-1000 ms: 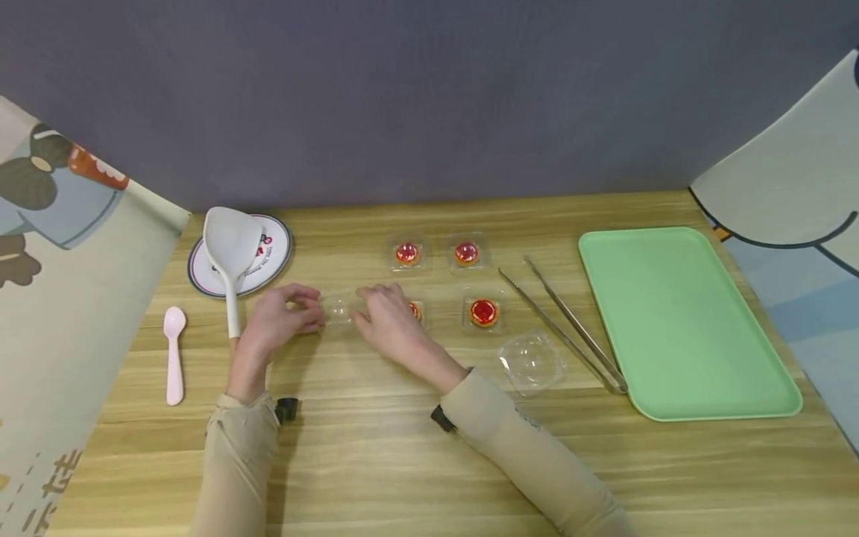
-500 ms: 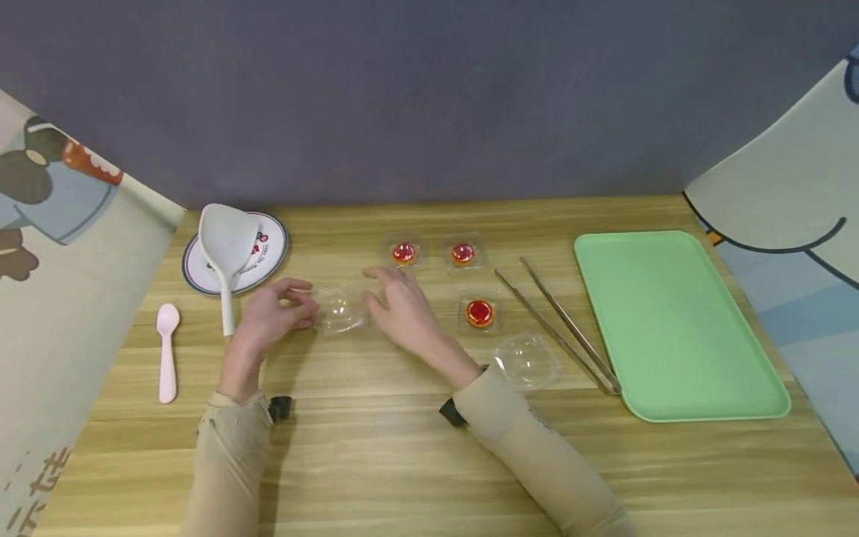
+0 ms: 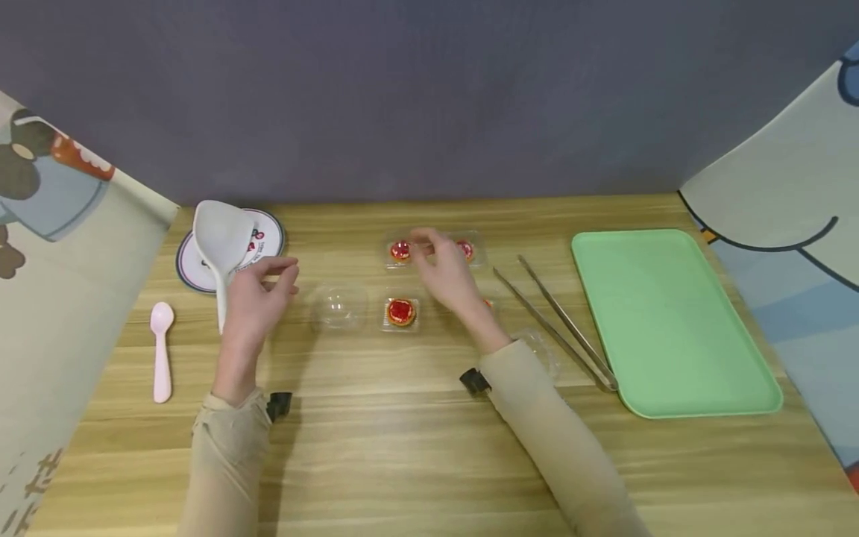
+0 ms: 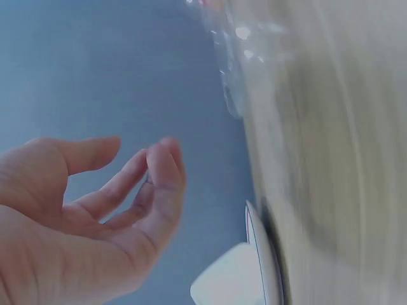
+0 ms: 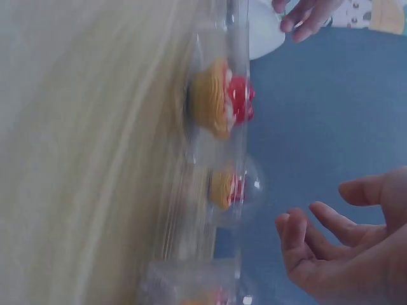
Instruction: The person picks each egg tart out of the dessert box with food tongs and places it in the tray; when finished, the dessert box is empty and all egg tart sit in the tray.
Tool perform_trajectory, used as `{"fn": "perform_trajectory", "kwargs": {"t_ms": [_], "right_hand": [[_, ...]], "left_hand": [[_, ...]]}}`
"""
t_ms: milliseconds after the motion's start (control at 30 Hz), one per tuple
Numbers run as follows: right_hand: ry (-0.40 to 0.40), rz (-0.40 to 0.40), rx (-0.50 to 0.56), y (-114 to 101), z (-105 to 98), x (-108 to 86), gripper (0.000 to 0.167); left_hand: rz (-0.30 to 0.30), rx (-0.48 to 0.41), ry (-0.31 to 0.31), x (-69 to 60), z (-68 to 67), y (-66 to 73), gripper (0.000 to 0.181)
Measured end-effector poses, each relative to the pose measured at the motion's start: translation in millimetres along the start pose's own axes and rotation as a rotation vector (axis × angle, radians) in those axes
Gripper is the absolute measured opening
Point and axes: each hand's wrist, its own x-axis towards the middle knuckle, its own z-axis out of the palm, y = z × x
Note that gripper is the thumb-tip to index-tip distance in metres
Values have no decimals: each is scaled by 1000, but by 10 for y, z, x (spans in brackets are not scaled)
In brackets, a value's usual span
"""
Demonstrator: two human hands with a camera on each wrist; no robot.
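Clear lid (image 3: 340,307) lies near the uncovered tart (image 3: 400,312), room between their edges, left hand (image 3: 256,304) and right hand (image 3: 446,273) released

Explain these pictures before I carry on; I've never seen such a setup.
There is no machine: these are a person's bare left hand and right hand. The wide picture comes from a camera worn on the head; the close-ups come from one camera on each wrist, so the table appears tipped sideways. On it, from the person's left, lie a pink spoon, a plate with a white turner across it, a clear lid, four red-topped tarts in clear containers, a second clear lid partly hidden by the right sleeve, metal tongs and a green tray. Neither hand holds anything: the left hovers by the turner, and the right is near the two rear tarts.
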Motion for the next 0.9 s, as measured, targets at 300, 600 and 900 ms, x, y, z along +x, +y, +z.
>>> {"fn": "perform_trajectory", "kwargs": {"t_ms": [300, 600, 900], "right_hand": [[-9, 73, -21, 41, -82, 215, 38], [-67, 108, -65, 99, -109, 420, 44], [-144, 188, -120, 126, -103, 480, 54]], "left_hand": [[-40, -241, -114, 94, 194, 165, 47], [-40, -221, -197, 391, 518, 320, 48], [-120, -182, -286, 607, 803, 320, 54]]}}
